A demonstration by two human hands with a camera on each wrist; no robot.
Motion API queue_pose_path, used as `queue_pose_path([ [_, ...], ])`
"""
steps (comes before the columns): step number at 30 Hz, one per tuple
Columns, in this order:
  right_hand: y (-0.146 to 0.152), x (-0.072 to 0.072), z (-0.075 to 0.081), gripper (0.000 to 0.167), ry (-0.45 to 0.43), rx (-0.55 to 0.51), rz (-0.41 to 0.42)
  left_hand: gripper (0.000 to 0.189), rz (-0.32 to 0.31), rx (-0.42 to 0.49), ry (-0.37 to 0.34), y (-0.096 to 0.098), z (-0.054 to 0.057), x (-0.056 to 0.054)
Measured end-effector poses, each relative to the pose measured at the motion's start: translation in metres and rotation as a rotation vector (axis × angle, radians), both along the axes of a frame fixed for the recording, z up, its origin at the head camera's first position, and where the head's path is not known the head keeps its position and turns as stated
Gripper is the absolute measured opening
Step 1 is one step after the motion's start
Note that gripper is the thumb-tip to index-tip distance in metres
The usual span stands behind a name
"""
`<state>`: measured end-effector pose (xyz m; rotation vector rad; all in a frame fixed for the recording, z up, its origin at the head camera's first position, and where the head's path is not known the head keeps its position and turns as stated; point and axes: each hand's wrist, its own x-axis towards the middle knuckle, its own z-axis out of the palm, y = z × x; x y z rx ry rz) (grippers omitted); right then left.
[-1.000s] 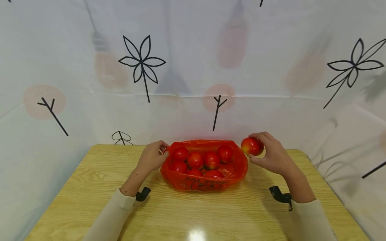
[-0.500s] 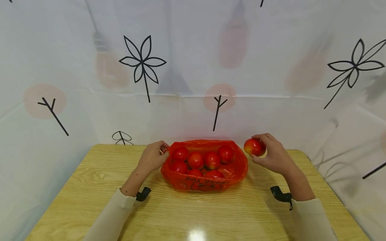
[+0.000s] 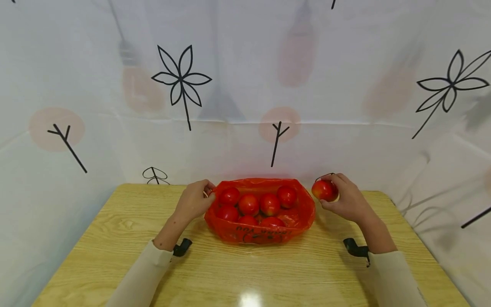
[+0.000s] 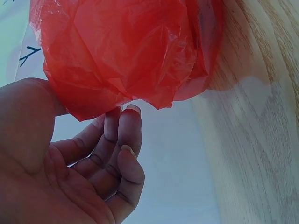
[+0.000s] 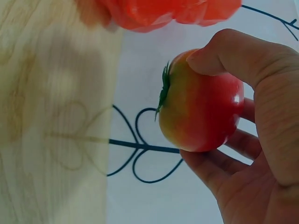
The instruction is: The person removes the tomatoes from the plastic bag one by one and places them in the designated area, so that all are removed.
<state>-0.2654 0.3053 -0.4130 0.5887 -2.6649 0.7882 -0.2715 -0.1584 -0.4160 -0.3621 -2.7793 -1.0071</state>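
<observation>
A red plastic bag (image 3: 261,236) stands on the table with its mouth spread wide. Inside it lie several red tomatoes (image 3: 248,204). My left hand (image 3: 194,199) pinches the bag's left rim between thumb and fingers; the left wrist view shows the crumpled bag side (image 4: 126,56) over the curled fingers (image 4: 128,172). To the right of the bag, my right hand (image 3: 347,200) grips one tomato (image 3: 324,190) above the table, apart from the bag. In the right wrist view that tomato (image 5: 205,105) is red with a yellow-green top and green leaves, thumb on one side and fingers on the other.
The wooden table (image 3: 238,273) reaches back to a white cloth (image 3: 238,145) printed with black plant drawings and pale pink shapes. A dark wrist mount (image 3: 182,247) sits at the left wrist and another mount (image 3: 354,247) at the right.
My right hand has shifted slightly right and a little lower with the tomato, away from the bag's edge. My left hand and the bag look almost still.
</observation>
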Motion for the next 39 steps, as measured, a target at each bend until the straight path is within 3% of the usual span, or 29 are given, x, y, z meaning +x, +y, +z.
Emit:
queue_pose_path([
  [18, 0.007, -0.010, -0.021, 0.063, -0.047, 0.035, -0.029, 0.017, 0.000, -0.004, -0.007, 0.001, 0.000, 0.000],
  [26, 0.009, -0.011, -0.030, 0.067, -0.111, 0.058, -0.071, 0.017, -0.007, -0.011, 0.001, 0.001, -0.001, -0.001],
  [39, 0.010, -0.013, -0.036, 0.068, -0.152, 0.076, -0.070, 0.018, -0.004, -0.020, 0.005, 0.000, 0.000, -0.001],
])
